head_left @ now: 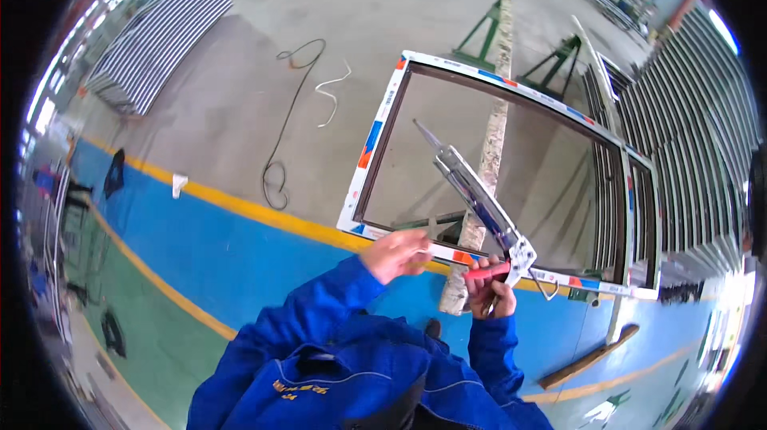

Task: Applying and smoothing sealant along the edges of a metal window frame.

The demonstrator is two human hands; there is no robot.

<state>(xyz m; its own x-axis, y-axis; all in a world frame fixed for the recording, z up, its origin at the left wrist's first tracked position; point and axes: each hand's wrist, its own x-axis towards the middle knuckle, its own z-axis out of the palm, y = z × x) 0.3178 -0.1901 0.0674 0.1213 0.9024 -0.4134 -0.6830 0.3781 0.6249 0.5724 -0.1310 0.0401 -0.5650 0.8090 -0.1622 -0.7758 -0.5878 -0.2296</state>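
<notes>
My right hand (492,296) is wrapped round the red handle of a caulking gun (485,205). The gun's barrel points up and to the left, its tapered nozzle over the opening of a large window frame (371,145). White, blue and orange protective film covers the frame's faces, and the inner edges are dark. My left hand (396,255) is by the frame's near rail, left of the gun, with its fingers curled together. Whatever those fingers pinch, if anything, is too small to make out.
The frame lies across a paint-spattered beam (494,138). Green trestles (482,35) stand beyond it. Stacked metal profiles (687,134) rise on the right, another stack (164,39) at far left. A dark cable (292,114) lies on the floor, a wooden bar (590,356) at lower right.
</notes>
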